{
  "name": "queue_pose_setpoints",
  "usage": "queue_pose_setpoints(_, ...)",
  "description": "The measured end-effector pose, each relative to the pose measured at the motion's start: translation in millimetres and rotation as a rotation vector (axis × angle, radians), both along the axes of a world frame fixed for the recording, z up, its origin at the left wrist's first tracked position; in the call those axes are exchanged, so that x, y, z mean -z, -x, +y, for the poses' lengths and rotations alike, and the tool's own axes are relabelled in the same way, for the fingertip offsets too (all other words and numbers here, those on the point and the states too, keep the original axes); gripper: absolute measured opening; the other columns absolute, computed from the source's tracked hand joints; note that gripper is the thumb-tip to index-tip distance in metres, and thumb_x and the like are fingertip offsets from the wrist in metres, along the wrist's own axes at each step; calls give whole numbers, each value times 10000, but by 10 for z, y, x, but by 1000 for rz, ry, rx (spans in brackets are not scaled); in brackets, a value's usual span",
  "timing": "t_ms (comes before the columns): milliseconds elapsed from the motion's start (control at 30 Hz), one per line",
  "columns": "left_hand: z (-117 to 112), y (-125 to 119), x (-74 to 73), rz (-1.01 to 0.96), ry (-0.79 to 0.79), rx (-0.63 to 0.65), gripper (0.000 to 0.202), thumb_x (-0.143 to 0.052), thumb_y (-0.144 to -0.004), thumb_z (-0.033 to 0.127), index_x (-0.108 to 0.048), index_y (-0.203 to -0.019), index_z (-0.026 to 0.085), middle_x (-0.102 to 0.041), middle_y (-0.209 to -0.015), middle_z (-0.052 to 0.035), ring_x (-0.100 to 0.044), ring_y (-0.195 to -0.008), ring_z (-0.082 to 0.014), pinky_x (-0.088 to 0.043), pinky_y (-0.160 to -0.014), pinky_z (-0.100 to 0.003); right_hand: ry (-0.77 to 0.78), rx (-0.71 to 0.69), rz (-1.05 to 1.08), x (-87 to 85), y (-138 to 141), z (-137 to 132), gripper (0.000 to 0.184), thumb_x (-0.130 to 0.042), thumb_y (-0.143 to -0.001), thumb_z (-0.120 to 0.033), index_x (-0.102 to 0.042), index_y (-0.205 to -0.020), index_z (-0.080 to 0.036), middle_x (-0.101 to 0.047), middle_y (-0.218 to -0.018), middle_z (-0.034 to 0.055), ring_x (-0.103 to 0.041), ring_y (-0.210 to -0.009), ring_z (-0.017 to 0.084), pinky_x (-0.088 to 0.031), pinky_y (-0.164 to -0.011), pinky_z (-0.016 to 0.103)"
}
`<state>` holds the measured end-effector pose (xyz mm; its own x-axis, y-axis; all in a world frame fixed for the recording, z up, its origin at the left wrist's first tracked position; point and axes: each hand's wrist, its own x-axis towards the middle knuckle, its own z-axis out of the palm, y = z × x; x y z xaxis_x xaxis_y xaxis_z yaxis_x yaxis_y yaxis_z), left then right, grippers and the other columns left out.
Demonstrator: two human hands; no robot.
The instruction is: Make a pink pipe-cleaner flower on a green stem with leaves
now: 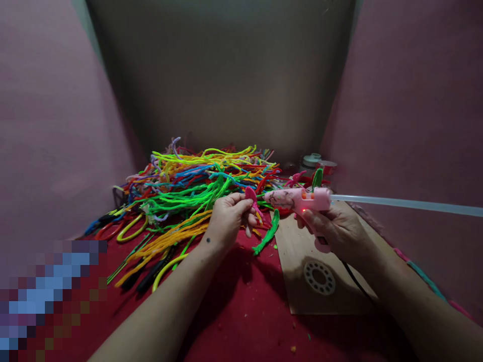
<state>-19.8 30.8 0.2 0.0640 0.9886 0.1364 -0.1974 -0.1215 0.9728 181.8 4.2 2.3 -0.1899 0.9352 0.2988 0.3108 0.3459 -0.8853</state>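
Observation:
My right hand (332, 229) is wrapped round the grip of a pink hot glue gun (289, 199), whose small red light glows. A long translucent glue stick (400, 202) sticks out of its back. Between thumb and fingers, my left hand (234, 211) pinches a pink pipe-cleaner petal piece (251, 196). The gun's nozzle points left at this piece, very close; whether they touch I cannot tell. Just below lies a green pipe-cleaner leaf (268, 234) on the red cloth.
A heap of coloured pipe cleaners (196, 186) spreads behind and left of my hands. Under the gun lies a wooden board (302, 291) with a ring of round holes printed on it. Behind stand a lidded jar (312, 161) and another pink piece (296, 178). Pliers-like handles (130, 229) lie left.

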Motion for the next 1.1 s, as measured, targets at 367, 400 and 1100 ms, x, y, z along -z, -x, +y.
queue_pose_setpoints(367,6,5,11,17,0,1,126,-598,-674,239,-532,-644,136,-587,-452,5,-461,-292,-92,-365,-273,-197,-10,5,-20,4,-4,-2,420,-528,-768,-558,-555,-637,-160,-370,-469,-45,-343,-361,62,-257,-330,204)
queue_pose_setpoints(400,7,3,13,9,-3,-2,128,-603,-668,238,-531,-642,136,-593,-464,3,-466,-297,-91,-367,-273,-196,-17,7,-26,6,-4,-2,426,-531,-764,-563,-555,-631,-158,-372,-471,-43,-345,-361,61,-256,-329,202)
queue_pose_setpoints(1100,-4,2,14,41,1,5,117,-596,-674,234,-539,-635,139,-598,-468,-5,-465,-300,-90,-354,-276,-192,4,-29,37,45,-18,29,376,-525,-789,-517,-579,-752,-147,-428,-562,-26,-338,-395,58,-274,-323,196)
